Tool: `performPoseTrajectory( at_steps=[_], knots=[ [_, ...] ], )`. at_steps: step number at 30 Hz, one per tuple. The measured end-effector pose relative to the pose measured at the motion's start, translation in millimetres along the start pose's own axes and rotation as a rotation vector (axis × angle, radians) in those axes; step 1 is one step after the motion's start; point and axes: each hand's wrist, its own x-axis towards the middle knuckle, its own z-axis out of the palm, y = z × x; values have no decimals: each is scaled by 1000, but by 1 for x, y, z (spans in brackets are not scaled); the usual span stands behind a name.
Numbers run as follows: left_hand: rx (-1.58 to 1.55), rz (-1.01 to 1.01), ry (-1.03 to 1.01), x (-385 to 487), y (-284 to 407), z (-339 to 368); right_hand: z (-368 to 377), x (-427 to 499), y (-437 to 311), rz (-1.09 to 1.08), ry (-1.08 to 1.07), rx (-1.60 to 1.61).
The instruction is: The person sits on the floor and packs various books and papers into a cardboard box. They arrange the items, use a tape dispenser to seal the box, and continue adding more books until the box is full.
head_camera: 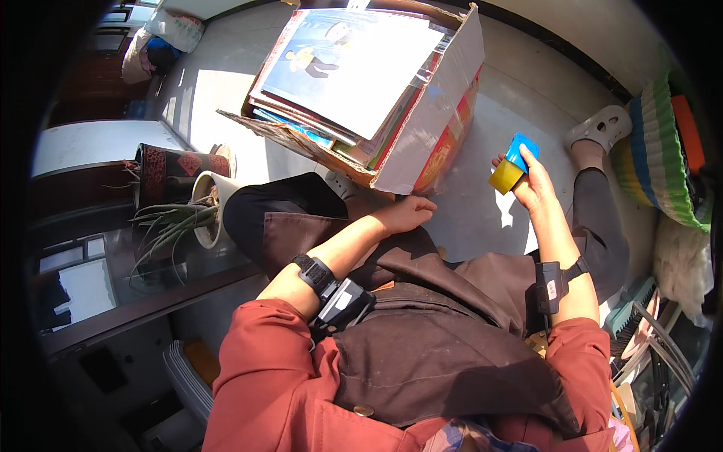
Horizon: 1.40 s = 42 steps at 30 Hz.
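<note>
My right hand (535, 183) is raised to the right of the carton, gripping a blue and yellow object (508, 176) that looks like a yellowish tape roll with a blue dispenser. My left hand (405, 214) is over my lap, just below the carton's near corner, with nothing seen in it and its fingers loosely bent. Before me stands an open cardboard carton (404, 152), its near flap (288, 144) folded outward. Stacked books and papers fill it. On top lies a picture sheet (344, 68) with cartoon figures, partly washed out by glare.
Left of my knee are a potted spiky plant (210, 212) and a dark patterned pot (181, 169). A striped woven basket (658, 152) stands at right, near a foot in a clog (601, 129). Below the basket are a plastic bag (683, 265) and a brush (630, 305).
</note>
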Motion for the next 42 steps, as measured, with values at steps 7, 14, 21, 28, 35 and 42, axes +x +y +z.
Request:
performPoseTrajectory(
  at_steps=[7,14,21,28,35,42],
  knots=[
    [-608,-263,463,-83,-72,-66,33,9,89,167,334,-10],
    [-1246,120,1138,-78,-103,-247,17,44,191,190,323,137],
    [-1149,729,375,-37,-129,-312,29,12,200,2,-87,189],
    [-1127,790,472,-33,-168,-313,38,-18,169,83,73,261],
    [-1105,727,610,-48,-195,-269,33,-11,141,98,235,240],
    [-805,548,556,-66,-180,-265,35,17,73,-97,451,-111]
  ],
)
